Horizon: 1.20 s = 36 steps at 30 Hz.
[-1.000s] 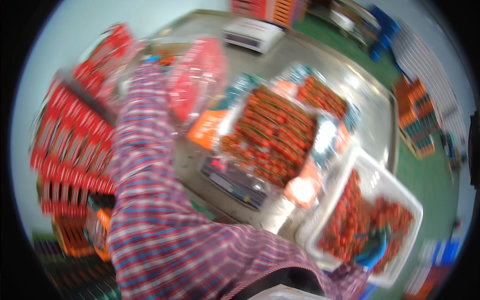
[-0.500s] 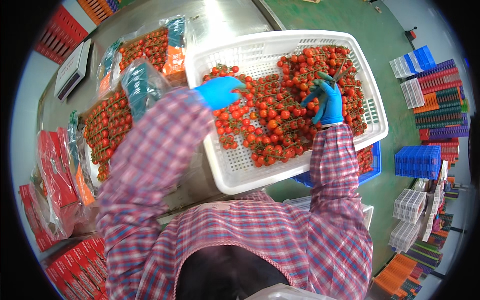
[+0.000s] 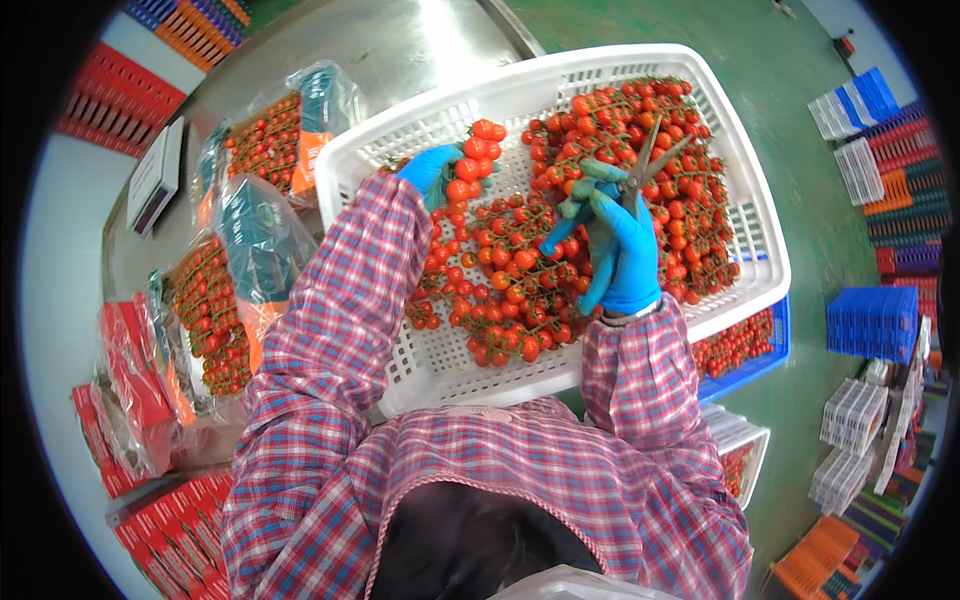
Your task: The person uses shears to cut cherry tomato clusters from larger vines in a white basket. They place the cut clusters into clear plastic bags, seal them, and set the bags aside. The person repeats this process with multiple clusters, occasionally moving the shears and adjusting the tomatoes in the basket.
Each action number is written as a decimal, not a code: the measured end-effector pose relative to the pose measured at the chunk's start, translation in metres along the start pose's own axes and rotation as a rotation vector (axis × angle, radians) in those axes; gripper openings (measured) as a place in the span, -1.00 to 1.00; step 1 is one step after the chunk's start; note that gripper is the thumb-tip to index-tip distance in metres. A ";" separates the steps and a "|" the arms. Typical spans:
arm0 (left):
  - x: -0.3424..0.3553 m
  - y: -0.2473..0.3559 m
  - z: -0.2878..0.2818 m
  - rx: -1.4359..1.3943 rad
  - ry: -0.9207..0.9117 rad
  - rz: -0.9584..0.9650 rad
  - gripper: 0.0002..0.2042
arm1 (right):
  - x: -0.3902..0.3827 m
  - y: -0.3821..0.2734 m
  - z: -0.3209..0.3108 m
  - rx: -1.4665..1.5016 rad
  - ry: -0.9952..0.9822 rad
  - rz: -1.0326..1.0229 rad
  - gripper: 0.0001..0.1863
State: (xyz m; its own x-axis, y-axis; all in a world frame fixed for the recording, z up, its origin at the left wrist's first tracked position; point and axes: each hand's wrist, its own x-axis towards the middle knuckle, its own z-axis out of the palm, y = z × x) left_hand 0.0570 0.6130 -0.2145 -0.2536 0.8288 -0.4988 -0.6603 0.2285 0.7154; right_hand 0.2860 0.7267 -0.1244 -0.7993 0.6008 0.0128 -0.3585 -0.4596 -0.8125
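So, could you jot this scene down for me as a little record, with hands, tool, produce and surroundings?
Left hand: blue-gloved, holding a tomato cluster
Right hand: blue-gloved, holding scissors
Scissor blades: spread apart, pointing away from the person
Main container: white perforated crate, with many cherry tomatoes on green stems
Left side: bagged tomatoes on a metal table
Right side: blue crate of tomatoes, partly hidden

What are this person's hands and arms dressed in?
The left hand and right hand wear bright blue gloves, greenish on some of the right one's fingers. The long sleeves are plaid in red, white and blue.
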 end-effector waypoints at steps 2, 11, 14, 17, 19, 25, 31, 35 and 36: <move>-0.032 -0.004 0.017 -0.304 -0.019 0.094 -0.55 | -0.004 -0.001 0.003 0.019 -0.037 0.025 -0.58; -0.139 -0.029 0.066 -0.667 -0.144 0.348 -0.68 | -0.013 0.004 0.012 -0.181 -0.132 0.055 -0.61; -0.172 -0.040 0.073 -0.667 -0.088 0.312 -0.58 | -0.022 0.003 0.020 -0.389 -0.279 0.017 -0.62; -0.206 -0.048 0.074 -0.535 -0.156 0.416 -0.39 | -0.034 -0.003 0.032 -0.747 -0.543 -0.041 -0.56; -0.223 -0.052 0.072 -0.440 -0.134 0.474 -0.29 | -0.042 -0.009 0.041 -1.196 -0.721 -0.148 -0.48; -0.239 -0.060 0.060 -0.151 0.074 0.552 -0.19 | -0.053 -0.005 0.068 -1.491 -0.750 -0.136 -0.57; -0.236 -0.063 0.051 -0.022 0.091 0.532 -0.17 | -0.057 -0.004 0.069 -1.498 -0.661 0.014 -0.63; -0.230 -0.060 0.052 0.022 0.077 0.526 -0.18 | -0.057 -0.010 0.069 -1.540 -0.654 0.056 -0.67; -0.229 -0.060 0.052 0.027 0.066 0.538 -0.18 | -0.057 -0.011 0.068 -1.558 -0.658 0.080 -0.68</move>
State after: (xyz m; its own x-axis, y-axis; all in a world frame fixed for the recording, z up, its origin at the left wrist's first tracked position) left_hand 0.1917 0.4366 -0.1177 -0.5955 0.7986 -0.0874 -0.4065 -0.2057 0.8902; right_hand 0.3026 0.6528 -0.0762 -0.9849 0.0712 -0.1576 0.1505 0.8019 -0.5781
